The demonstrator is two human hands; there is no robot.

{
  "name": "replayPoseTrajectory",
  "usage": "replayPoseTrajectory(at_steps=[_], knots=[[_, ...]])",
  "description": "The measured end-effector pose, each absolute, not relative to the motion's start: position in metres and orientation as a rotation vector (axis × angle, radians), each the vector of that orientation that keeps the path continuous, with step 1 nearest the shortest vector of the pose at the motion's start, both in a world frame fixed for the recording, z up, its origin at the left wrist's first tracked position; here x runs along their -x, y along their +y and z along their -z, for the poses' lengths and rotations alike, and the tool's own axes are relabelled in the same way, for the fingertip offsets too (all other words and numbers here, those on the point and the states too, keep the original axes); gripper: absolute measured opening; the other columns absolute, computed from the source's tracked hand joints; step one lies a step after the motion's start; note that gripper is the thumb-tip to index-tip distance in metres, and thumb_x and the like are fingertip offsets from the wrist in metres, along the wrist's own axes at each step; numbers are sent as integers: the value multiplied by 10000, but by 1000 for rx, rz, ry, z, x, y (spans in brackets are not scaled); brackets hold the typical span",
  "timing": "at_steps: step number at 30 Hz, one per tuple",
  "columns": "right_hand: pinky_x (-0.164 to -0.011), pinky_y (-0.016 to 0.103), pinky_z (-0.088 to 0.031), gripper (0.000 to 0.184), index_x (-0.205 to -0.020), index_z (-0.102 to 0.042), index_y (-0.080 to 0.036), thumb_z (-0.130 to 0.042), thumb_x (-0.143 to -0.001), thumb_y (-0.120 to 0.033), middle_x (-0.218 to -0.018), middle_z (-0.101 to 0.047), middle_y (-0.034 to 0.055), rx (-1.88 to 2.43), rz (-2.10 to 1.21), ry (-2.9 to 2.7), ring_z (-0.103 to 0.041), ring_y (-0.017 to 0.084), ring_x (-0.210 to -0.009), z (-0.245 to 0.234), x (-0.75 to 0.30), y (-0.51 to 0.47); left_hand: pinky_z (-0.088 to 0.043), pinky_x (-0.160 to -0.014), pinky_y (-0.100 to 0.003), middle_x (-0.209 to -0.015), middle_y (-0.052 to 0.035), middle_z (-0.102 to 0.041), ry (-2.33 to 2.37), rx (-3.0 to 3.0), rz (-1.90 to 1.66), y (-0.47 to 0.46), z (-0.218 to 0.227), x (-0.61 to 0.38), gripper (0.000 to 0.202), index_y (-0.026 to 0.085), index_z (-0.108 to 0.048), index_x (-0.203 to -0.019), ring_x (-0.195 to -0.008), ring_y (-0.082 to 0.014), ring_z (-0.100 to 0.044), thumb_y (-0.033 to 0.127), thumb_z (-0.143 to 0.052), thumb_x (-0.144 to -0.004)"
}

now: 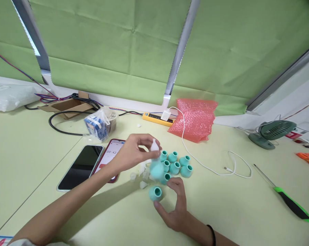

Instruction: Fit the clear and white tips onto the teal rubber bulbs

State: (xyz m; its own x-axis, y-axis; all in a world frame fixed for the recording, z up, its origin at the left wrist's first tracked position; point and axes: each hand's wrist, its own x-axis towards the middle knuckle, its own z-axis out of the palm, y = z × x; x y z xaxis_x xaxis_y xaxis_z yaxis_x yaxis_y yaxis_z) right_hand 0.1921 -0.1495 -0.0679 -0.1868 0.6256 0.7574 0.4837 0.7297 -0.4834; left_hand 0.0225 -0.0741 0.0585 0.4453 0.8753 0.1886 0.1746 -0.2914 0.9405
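My left hand pinches a white pointed nozzle between thumb and fingers. Directly below the nozzle is a motion-blurred teal rubber bulb, which appears joined to it. My right hand is open, thumb and fingers spread apart, with nothing between them. Its thumb tip is by the lower edge of a single teal bulb standing mouth up; whether they touch I cannot tell. Several more open-mouthed teal bulbs stand grouped behind the right hand. Loose white plastic pieces lie left of the bulbs, partly under my left hand.
Two phones lie at left, one dark, one with a lit timer. Behind are a bagged blue item, a yellow power strip and pink bubble wrap. A white cable, screwdriver and green fan are rightward.
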Motion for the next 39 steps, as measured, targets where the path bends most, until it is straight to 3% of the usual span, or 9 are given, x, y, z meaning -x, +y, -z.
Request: replayPoseTrajectory(at_steps=[4, 7, 13, 17, 23, 27, 32, 39], knots=[[-716, 515, -362, 596, -1225, -219, -303, -475, -702, -173, -1162, -297, 114, 627, -132, -1921, -397, 282, -964, 65, -196, -148, -450, -599, -211, -799, -53, -616, 653, -1527, -650, -83, -62, -27, 158, 115, -568, -824, -679, -122, -566, 203, -591, -694], [-705, 515, -366, 638, -1259, -167, -345, -463, -723, -166, -1205, -277, 111, 560, -144, -1968, -388, 288, -979, 67, -197, -148, -437, -609, -205, -793, -40, -611, 591, -1489, -554, -83, -55, -32, 165, 114, -587, -823, -675, -113, -559, 182, -610, -675], [-660, 398, -426, 651, -1263, -192, -272, -486, -720, -67, -1132, -325, 116, 547, -265, -2102, -419, 224, -888, 77, -202, -153, -402, -578, -194, -670, -1, -570, 575, -1510, -464, -83, -40, -41, 165, 115, -593, -825, -612, -96, -519, 241, -563, -722], [-613, 363, -425, 555, -1213, -256, -269, -502, -741, -113, -1053, -382, 105, 566, -215, -2048, -415, 213, -839, 80, -201, -151, -363, -548, -169, -686, 4, -558, 629, -1680, -537, -89, -43, -42, 129, 111, -585, -777, -626, -93, -479, 217, -519, -744], [-607, 360, -425, 468, -1128, -328, -253, -556, -727, -176, -909, -448, 74, 611, -152, -2011, -433, 208, -800, 76, -199, -149, -328, -473, -161, -585, 26, -515, 758, -2000, -637, -96, -44, -42, 146, 121, -583, -723, -542, -83, -446, 207, -472, -763], [-639, 411, -425, 453, -1109, -340, -224, -567, -717, -211, -852, -462, 70, 603, -90, -2001, -444, 217, -789, 68, -198, -152, -392, -588, -191, -695, -7, -595, 902, -2285, -896, -87, -42, -36, 182, 146, -601, -794, -622, -113, -527, 180, -422, -787], [-680, 465, -404, 448, -1050, -357, -217, -557, -662, -117, -843, -464, 68, 600, -8, -2029, -463, 223, -776, 64, -195, -154, -368, -527, -205, -598, -7, -577, 1120, -2479, -505, -66, -34, -25, 205, 153, -584, -709, -573, -138, -539, 343, -521, -755], [-634, 415, -410, 406, -941, -381, -208, -478, -597, -17, -864, -430, 70, 643, -35, -1982, -466, 232, -805, 67, -191, -153, -367, -551, -240, -612, -27, -587, 1206, -2543, -240, -44, 1, -26, 198, 154, -608, -858, -645, -199, -563, 207, -607, -667]])
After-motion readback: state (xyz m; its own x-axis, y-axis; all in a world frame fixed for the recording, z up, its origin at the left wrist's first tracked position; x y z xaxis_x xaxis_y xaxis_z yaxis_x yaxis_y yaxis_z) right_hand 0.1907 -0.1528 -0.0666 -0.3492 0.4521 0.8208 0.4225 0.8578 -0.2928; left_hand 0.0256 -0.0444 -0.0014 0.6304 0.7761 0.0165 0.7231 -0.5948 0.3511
